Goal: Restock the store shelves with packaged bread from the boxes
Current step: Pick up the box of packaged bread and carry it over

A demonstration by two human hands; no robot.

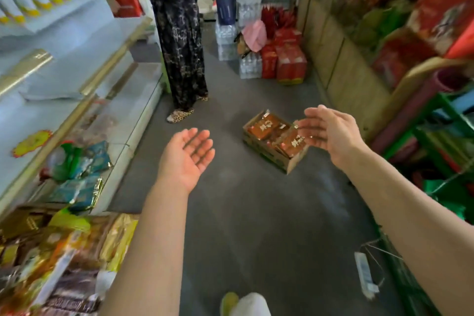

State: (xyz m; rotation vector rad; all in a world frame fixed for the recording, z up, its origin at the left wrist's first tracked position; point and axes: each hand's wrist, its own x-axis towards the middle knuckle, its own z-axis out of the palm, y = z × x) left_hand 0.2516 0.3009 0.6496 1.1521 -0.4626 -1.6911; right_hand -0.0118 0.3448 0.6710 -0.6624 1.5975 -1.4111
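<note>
Our left hand hangs palm-up, fingers loose, holding nothing. Ahead and to its right, one open brown cardboard box sits on the grey floor, its long axis running away to the left, with about three orange-brown bread packets showing. Our right hand, equally slack and bare, hovers nearest, overlapping the box's right end.

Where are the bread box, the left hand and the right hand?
Box (266, 155): head view, front cardboard wall.
Left hand (188, 158): head view, middle of palm.
Right hand (327, 128): head view, middle of palm.
</note>
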